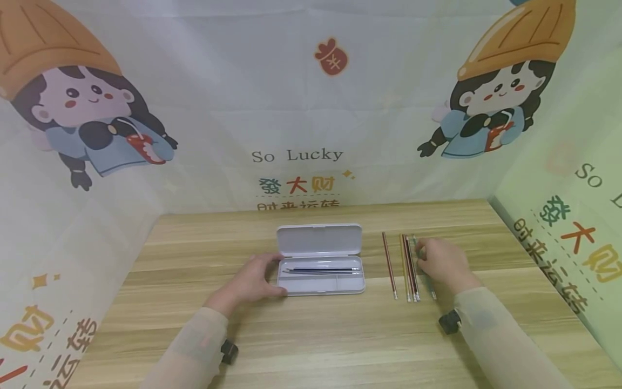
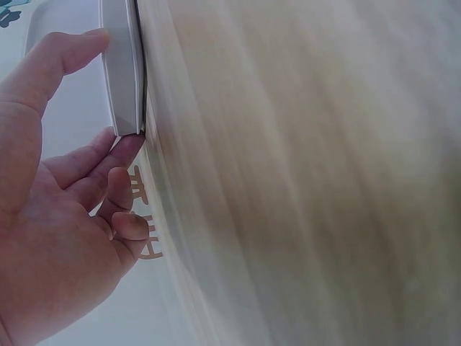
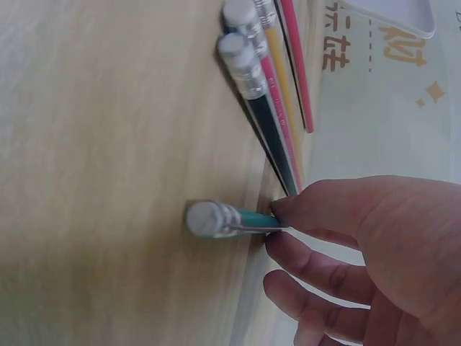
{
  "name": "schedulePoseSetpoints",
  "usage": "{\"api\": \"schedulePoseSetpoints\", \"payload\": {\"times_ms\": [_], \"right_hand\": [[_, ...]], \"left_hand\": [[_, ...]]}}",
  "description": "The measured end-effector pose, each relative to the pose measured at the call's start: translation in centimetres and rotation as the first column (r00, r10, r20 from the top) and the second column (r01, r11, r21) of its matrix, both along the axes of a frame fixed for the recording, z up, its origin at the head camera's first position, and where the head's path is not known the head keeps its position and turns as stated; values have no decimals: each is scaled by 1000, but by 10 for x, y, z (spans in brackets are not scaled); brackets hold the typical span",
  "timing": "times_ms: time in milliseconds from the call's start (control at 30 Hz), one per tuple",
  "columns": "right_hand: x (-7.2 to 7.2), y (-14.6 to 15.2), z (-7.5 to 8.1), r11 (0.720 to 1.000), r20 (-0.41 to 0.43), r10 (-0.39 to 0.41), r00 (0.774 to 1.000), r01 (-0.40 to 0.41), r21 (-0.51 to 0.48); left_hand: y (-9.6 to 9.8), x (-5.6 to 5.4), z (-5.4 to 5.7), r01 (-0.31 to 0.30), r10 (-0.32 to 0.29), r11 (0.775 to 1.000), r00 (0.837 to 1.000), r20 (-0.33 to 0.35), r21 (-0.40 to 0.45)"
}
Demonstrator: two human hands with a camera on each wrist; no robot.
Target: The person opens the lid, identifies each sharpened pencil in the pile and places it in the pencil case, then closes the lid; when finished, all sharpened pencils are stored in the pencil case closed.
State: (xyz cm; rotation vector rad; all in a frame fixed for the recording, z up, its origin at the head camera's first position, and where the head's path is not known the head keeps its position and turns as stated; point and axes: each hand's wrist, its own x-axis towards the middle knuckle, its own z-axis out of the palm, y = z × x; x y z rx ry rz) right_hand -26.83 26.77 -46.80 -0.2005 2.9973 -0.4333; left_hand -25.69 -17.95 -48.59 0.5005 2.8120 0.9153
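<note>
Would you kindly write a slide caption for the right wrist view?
Right hand pinching a green eraser-tipped pencil beside several other pencils.

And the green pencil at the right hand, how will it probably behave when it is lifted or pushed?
The green pencil looks straight and slender, so it is probably stiff and light. Its long, narrow body might roll or swivel if pushed on the flat table.
</note>
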Motion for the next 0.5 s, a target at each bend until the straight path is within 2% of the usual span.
{"api": "schedulePoseSetpoints", "payload": {"times_ms": [500], "right_hand": [[-2, 9, -6, 997, -53, -53, 997, 49, -61]], "left_hand": [[0, -1, -1, 6, -6, 1000, 1000, -14, -6]]}}
